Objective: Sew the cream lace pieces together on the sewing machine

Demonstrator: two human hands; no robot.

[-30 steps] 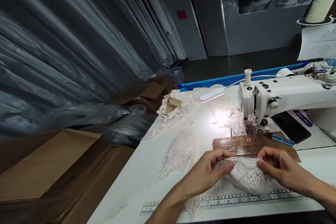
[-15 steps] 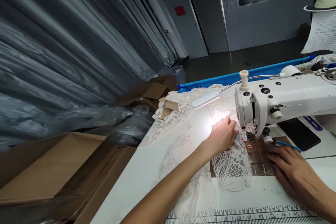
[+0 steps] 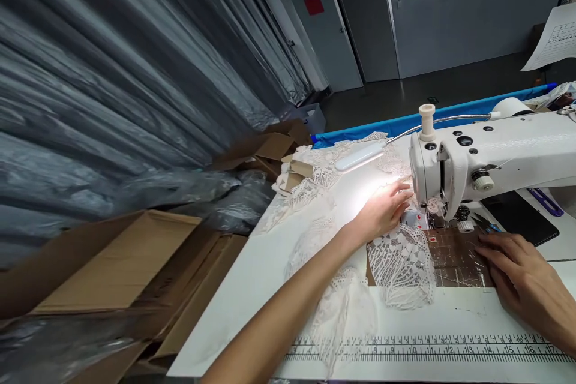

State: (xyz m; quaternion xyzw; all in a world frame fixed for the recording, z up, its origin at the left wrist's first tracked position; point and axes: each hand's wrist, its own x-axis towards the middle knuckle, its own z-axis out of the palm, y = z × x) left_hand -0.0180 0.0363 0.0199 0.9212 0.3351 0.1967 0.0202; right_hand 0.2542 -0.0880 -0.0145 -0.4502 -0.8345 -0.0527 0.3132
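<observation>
My left hand (image 3: 384, 209) rests on cream lace (image 3: 402, 267) just left of the sewing machine's needle area. Its fingers are stretched toward the machine head, with the thumb apart. The lace runs under the hand and hangs toward the front of the table. My right hand (image 3: 524, 267) lies at the right edge of the brown plate (image 3: 461, 252), fingers spread and slightly bent. Just behind those fingers are small thread snips (image 3: 494, 228) with a blue handle, partly hidden by the hand. The white sewing machine (image 3: 517, 153) stands over the plate, its needle hard to make out.
A lit lamp (image 3: 360, 157) hangs over the lace. A black phone (image 3: 522, 216) and a purple tool (image 3: 546, 203) lie under the machine arm. A printed ruler (image 3: 427, 348) lines the front edge. Open cardboard boxes (image 3: 121, 264) stand left of the table (image 3: 234, 306).
My right hand has shifted toward the snips and now covers part of them; their blades have turned into view. My left fingers have stretched out more. The whole view has tilted slightly.
</observation>
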